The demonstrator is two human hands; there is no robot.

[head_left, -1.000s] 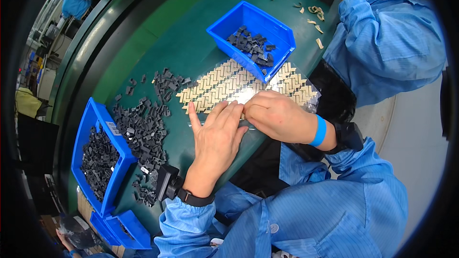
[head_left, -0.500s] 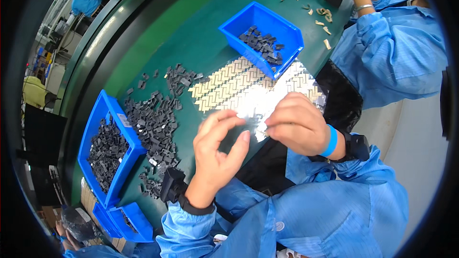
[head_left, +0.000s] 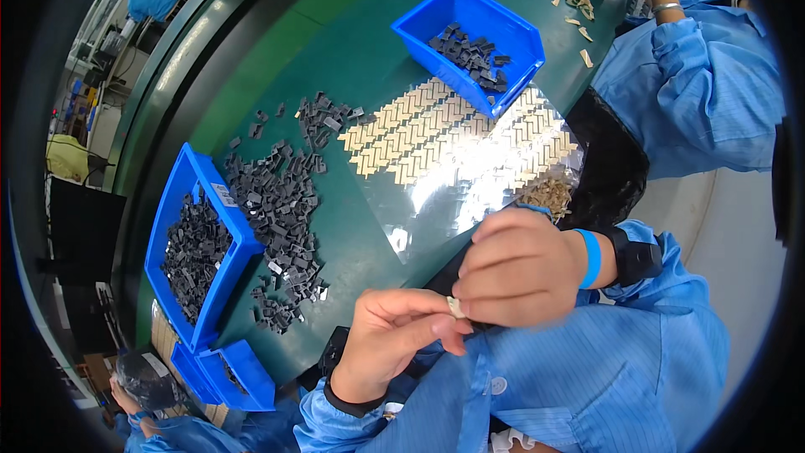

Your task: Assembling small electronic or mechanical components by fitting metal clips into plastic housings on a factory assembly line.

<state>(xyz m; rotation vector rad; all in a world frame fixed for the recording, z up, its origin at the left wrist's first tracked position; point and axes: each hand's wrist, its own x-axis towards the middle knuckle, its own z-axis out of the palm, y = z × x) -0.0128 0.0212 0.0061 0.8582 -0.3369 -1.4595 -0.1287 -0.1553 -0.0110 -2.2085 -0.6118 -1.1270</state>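
Observation:
Close to my body, both hands meet fingertip to fingertip at a small cream-coloured piece (head_left: 455, 308). The thumb and forefinger of my left hand (head_left: 390, 340) are closed on its left side. From the other side, the curled fingers of my right hand (head_left: 520, 273) pinch it too, slightly blurred and hiding part of it. Beyond the hands lies a clear, shiny sheet (head_left: 402, 239) with rows of cream adhesive pieces (head_left: 394, 138) in a zigzag pattern. Its near portion is bare of pieces, and strong glare covers the middle.
A blue bin (head_left: 524, 50) of small black parts rests on the sheet's far edge. Loose black parts (head_left: 277, 201) are heaped left, beside another blue bin (head_left: 247, 243) and a smaller one (head_left: 243, 377). Cream scraps (head_left: 549, 195) pile near my right wrist. A co-worker (head_left: 696, 75) sits at right.
Both hands have drawn back from the sheet toward my body and come together. My left fingers, apart before, have closed on the cream piece. The sheet's near part and the scrap pile are now uncovered.

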